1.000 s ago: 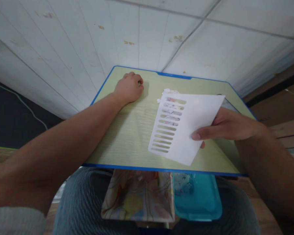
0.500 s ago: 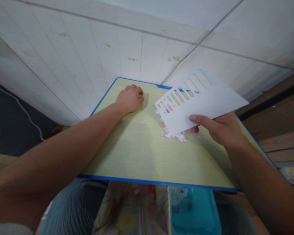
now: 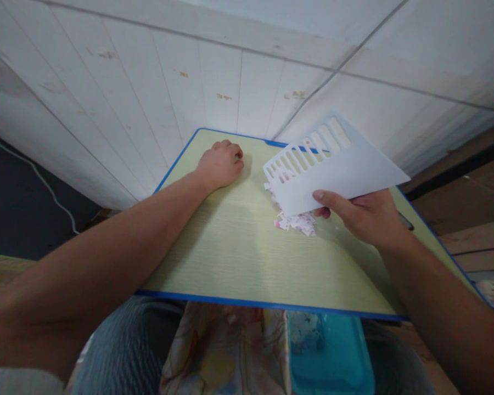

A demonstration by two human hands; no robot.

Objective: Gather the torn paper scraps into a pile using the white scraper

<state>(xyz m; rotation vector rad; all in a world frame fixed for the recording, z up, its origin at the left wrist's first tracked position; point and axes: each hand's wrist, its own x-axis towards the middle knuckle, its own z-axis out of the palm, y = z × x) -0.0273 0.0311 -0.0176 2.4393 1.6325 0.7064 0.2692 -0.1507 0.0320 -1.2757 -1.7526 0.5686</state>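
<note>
My right hand grips a thin white slotted sheet by its near edge, thumb on top and fingertips underneath. A row of long slots of differing length runs along the sheet's far side. It is tilted over a small heap of white and pink paper scraps and hides part of the heap. My left hand rests on the far left part of the pale table, its fingers curled in towards the thumb, and nothing shows in it.
Blue edging borders the tabletop. White plank walling stands right behind it, with a grey cable running down. Below the near edge are a patterned cloth and a turquoise plastic container. A dark flat object partly shows beyond my right wrist.
My right hand and the slotted sheet have shifted slightly left and up, uncovering more of the paper scraps. My left hand stays in its place on the table.
</note>
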